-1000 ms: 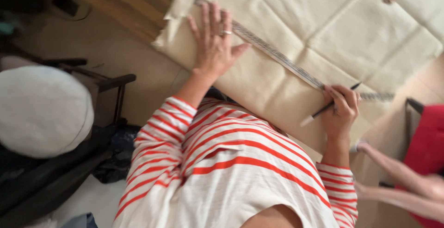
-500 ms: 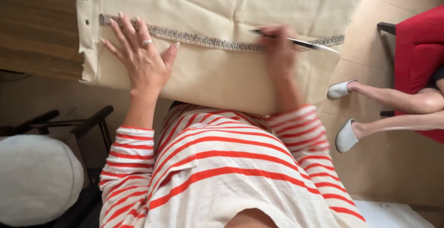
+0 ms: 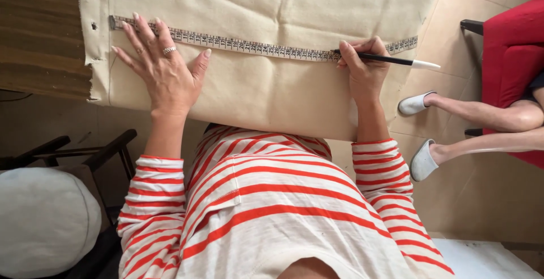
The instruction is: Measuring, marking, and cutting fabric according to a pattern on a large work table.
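Left hand (image 3: 164, 72), fingers spread flat, pins the tape measure (image 3: 255, 47) to cream cloth (image 3: 266, 95); right hand (image 3: 365, 69), closed around a pencil (image 3: 391, 60), marks alongside it.

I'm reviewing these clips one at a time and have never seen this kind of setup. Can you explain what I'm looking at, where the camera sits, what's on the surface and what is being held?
There is no machine here. The single view comes from a camera worn on a person's head, looking down over a red-and-white striped top at their own two bare hands.

In front of them lies a large piece of beige fabric. A measuring tape runs flat across it. The left hand, wearing a ring, is spread flat, fingers pressing on one end of the tape. The right hand grips a black pencil with a white end, its tip at the edge of the tape.

To the right, on a red chair, sits another person; only their legs and white slippers show. At lower left is a pale cushion.
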